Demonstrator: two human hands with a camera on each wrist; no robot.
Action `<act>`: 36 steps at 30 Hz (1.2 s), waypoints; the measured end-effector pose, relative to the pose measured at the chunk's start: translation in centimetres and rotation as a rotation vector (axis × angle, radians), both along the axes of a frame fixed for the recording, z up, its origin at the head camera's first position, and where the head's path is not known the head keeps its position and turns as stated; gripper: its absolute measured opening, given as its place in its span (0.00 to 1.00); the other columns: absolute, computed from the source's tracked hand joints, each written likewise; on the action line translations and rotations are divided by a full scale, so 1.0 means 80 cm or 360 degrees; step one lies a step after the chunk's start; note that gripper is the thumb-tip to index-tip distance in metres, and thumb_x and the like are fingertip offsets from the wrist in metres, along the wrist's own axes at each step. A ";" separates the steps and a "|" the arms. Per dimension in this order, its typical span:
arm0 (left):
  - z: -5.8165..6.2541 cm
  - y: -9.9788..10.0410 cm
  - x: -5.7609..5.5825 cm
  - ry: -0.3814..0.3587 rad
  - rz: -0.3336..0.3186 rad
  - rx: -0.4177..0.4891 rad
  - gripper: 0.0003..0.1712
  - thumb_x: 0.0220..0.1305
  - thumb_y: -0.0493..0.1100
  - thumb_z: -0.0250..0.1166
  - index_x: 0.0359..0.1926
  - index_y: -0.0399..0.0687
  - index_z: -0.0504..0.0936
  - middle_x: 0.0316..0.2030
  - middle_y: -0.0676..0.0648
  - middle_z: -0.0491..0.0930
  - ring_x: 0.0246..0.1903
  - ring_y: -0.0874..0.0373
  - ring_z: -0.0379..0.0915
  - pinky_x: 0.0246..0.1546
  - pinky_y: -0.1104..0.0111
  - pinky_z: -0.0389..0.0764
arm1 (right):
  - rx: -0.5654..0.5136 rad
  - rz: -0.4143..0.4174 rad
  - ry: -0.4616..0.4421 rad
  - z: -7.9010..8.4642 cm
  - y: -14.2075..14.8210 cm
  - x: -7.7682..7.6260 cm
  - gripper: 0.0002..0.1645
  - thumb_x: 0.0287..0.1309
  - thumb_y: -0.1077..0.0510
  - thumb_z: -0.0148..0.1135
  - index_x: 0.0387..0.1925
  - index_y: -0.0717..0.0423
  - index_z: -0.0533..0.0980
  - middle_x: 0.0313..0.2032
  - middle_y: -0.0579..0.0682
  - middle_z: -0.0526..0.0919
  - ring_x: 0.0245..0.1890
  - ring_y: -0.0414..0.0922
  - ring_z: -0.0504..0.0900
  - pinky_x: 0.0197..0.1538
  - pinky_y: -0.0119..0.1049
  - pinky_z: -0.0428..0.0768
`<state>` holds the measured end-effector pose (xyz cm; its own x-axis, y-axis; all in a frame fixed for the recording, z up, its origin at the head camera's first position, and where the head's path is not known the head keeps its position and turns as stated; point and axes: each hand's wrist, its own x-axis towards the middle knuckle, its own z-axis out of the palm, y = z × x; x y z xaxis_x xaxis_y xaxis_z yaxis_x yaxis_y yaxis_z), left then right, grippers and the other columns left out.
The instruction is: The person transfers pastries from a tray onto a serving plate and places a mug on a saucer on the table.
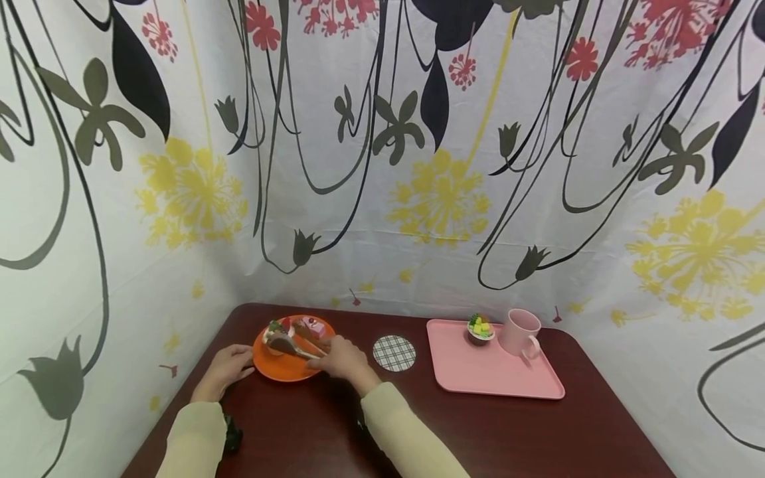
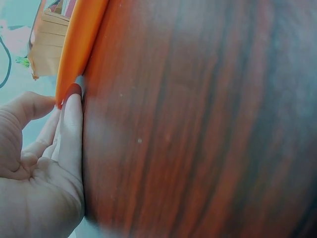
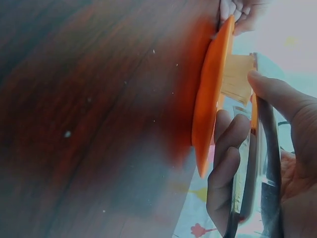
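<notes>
An orange plate (image 1: 285,374) lies at the table's back left. On it sit a toy tart (image 1: 275,330) with white, red and green topping and a pink cake piece (image 1: 314,326). My left hand (image 1: 226,370) pinches the plate's left rim, thumb above and fingers beneath in the left wrist view. My right hand (image 1: 346,362) grips metal tongs (image 1: 293,346) over the plate. Their ends reach around the tart, whose tan pleated side (image 3: 237,77) shows in the right wrist view. How firmly the tips touch it, I cannot tell.
A round checked coaster (image 1: 394,353) lies right of the plate. Farther right, a pink tray (image 1: 490,380) bears a small bowl (image 1: 479,335) with green and yellow pieces and a pink mug (image 1: 518,334). Patterned cloth (image 1: 358,279) hangs behind the table.
</notes>
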<state>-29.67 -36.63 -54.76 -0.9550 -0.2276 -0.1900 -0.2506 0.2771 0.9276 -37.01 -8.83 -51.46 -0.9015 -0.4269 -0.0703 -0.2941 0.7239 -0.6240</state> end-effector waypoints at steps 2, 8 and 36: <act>-0.001 0.001 -0.002 -0.0006 0.0006 0.0006 0.31 0.86 0.47 0.53 0.75 0.25 0.66 0.71 0.24 0.71 0.67 0.37 0.78 0.56 0.64 0.90 | -0.0040 0.0004 -0.0034 0.000 0.004 0.000 0.45 0.55 0.33 0.80 0.70 0.46 0.81 0.46 0.46 0.89 0.28 0.42 0.83 0.33 0.41 0.81; 0.000 0.002 -0.003 -0.0007 -0.0012 -0.0009 0.33 0.86 0.49 0.53 0.75 0.25 0.65 0.71 0.24 0.70 0.67 0.36 0.77 0.57 0.63 0.90 | -0.0154 0.0017 -0.0106 -0.002 0.016 0.003 0.44 0.57 0.35 0.80 0.71 0.48 0.80 0.44 0.46 0.89 0.24 0.42 0.85 0.27 0.38 0.83; -0.004 0.000 -0.008 -0.0020 -0.0028 0.0020 0.34 0.87 0.48 0.50 0.78 0.24 0.61 0.73 0.22 0.67 0.69 0.36 0.76 0.53 0.68 0.91 | -0.0492 0.0250 -0.0054 0.001 0.081 0.010 0.37 0.60 0.42 0.79 0.66 0.55 0.82 0.38 0.45 0.86 0.23 0.41 0.82 0.26 0.35 0.86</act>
